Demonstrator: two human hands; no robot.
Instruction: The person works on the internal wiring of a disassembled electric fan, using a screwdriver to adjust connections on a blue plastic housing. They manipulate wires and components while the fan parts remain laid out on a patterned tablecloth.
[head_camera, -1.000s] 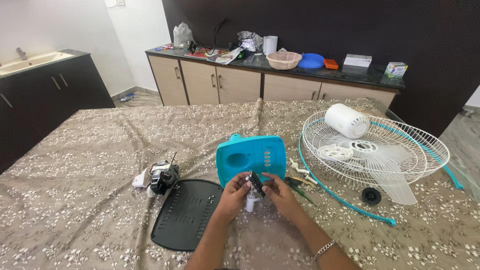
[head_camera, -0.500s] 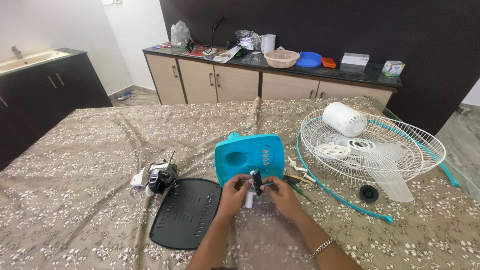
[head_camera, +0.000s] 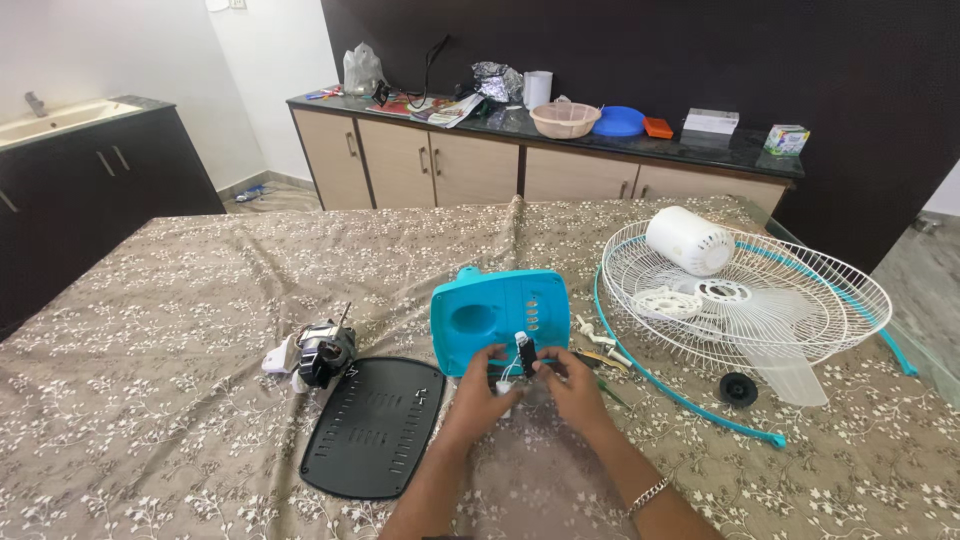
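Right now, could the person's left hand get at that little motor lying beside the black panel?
Probably yes: the motor lies in the open just left of the left hand, only the flat black panel between. But both hands hold a small part.

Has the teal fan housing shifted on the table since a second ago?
No. The teal fan housing still stands just above the black vented cover and left of the white wire fan guard, with the same gaps; only the camera view moved slightly.

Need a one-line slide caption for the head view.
Both hands hold a small black part before a teal fan housing.
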